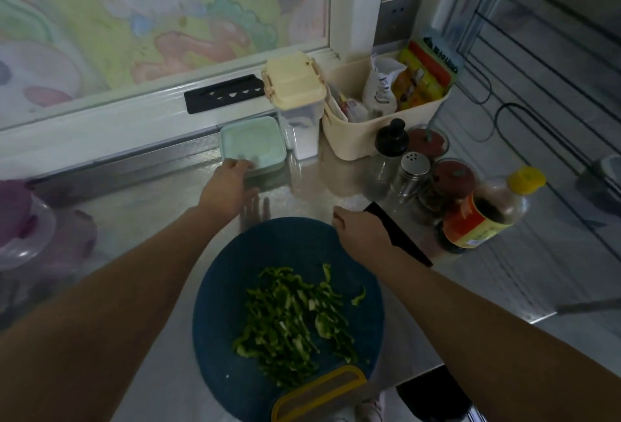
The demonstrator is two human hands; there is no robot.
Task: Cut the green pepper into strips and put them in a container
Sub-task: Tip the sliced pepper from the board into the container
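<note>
Fingers [240, 165] of left hand [228, 190] curl onto the lidded container [252, 142] at the rear; right hand [361, 231] against knife [403, 240], grip indiscernible; pepper strips [292, 317] heaped on cutting board [235, 287]; recommend drawing container beside board, then unlidding.

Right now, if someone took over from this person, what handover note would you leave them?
Left hand grips the near corner of the mint-green square plastic container, lid on, beyond the board. Right hand is by the black knife; grip unclear. Done: green pepper strips cut, piled on the round blue cutting board. To do: open container, load strips.
</note>
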